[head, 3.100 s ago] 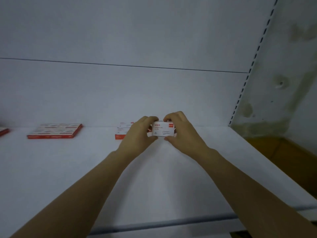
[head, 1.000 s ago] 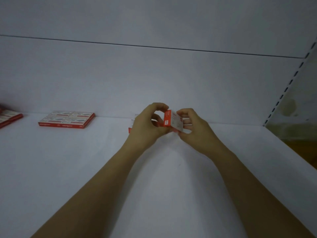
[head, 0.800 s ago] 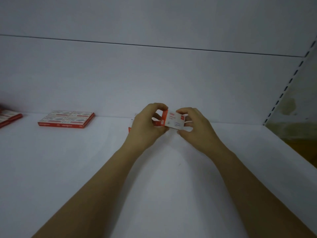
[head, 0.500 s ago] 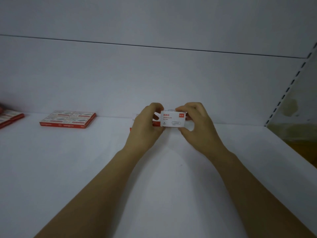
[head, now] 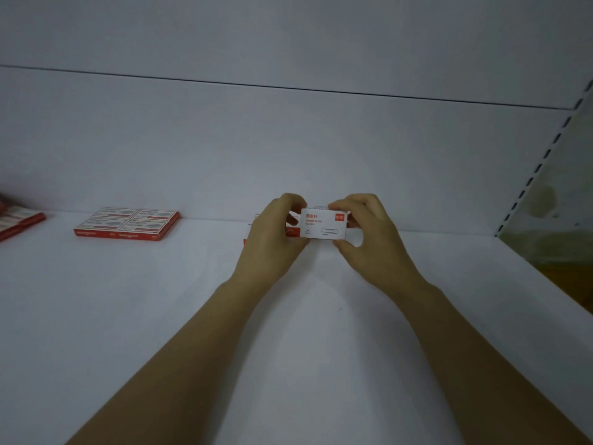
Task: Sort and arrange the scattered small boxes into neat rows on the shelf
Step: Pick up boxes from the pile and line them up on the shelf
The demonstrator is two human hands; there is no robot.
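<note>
A small white paper clip box [head: 324, 227] with red print is held upright above the white shelf [head: 160, 316], its printed face toward me. My right hand [head: 369, 239] pinches its right end between thumb and fingers. My left hand [head: 272, 239] grips its left end. Behind my left hand lie more red and white boxes [head: 253, 221], mostly hidden. A flat block of several red-edged boxes [head: 126, 222] lies at the back left.
More red boxes [head: 16, 220] lie at the far left edge of the view. The shelf's white back panel [head: 288, 149] rises behind everything. A slotted upright [head: 542, 162] closes the right end, with a stained wall beyond.
The box was turned from edge-on to its printed face toward me, and my right fingers moved from behind it to pinching its right end. Both hands stayed in place.
</note>
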